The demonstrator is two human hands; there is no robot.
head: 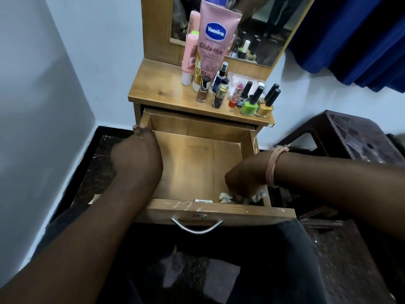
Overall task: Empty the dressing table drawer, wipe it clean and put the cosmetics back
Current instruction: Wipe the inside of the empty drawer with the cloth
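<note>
Two hands in the drawer (197, 154), mid-wipe. Left to right:

Left hand (137, 150) sits on the left side wall; its grip looks hooked over the top edge, though the fingers go down out of sight, so we can't tell how tightly. We judge it's bracing the drawer. Keep it there so the drawer doesn't slide while the other hand scrubs.

Drawer floor is bare wood, faint scuffs mid-panel. Emptying looks done.

Right hand (245, 183) is in the front-right corner, fingers curled down onto a pale cloth (225, 196), which bunches out on both sides of the hand. For a decent wipe we'd press the cloth flat, drag out of the corner along the front wall, then sweep the floor left and back in overlapping passes. Corners first, since dust collects there.

Cosmetics (247, 97) stand on the tabletop (153, 88) above: pink tubes at the left, small bottles and nail polishes running right. All well clear of the drawer, nothing put back yet.

Hard to make out:
- left fingertips, hidden behind the wall
- most of the cloth, covered by the hand
- front-right corner, in shadow
- the drawer's rear, tucked under the tabletop
</note>
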